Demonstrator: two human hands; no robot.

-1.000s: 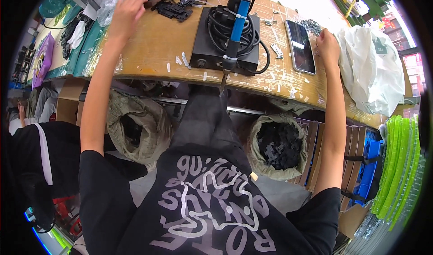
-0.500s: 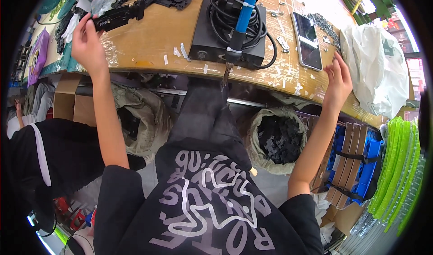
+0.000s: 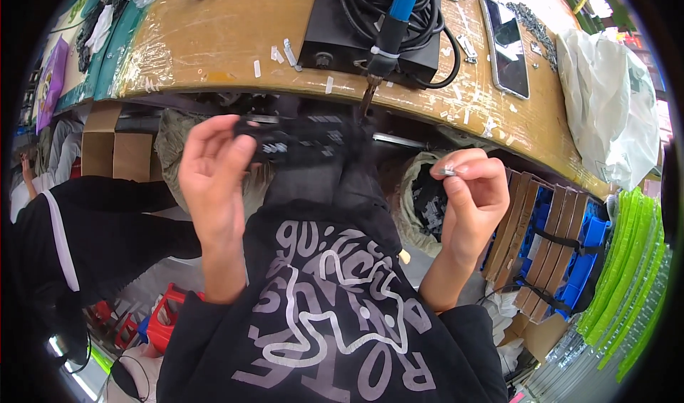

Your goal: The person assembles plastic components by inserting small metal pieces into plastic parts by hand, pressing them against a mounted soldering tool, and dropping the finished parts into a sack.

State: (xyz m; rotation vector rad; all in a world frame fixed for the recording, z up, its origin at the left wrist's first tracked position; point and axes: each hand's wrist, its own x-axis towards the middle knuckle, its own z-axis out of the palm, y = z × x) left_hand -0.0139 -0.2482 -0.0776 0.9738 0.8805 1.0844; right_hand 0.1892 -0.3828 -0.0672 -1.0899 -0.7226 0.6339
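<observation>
Gripping long black part (image 3: pixel 303 141) crosswise, left hand (image 3: pixel 214 171); right hand (image 3: pixel 470 189) pinching small metal piece (image 3: pixel 447 170).

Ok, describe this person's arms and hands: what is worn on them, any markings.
Both forearms are bare; the left hand and right hand wear no gloves, and no rings or watch show. Short black sleeves end near the elbows, part of a black top with pale looping print on the front.

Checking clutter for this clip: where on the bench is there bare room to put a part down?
Bare wood lies on the bench left of the black box, apart from small white scraps. It is crowded right of the box: phone, metal bits, white plastic bag.
</observation>
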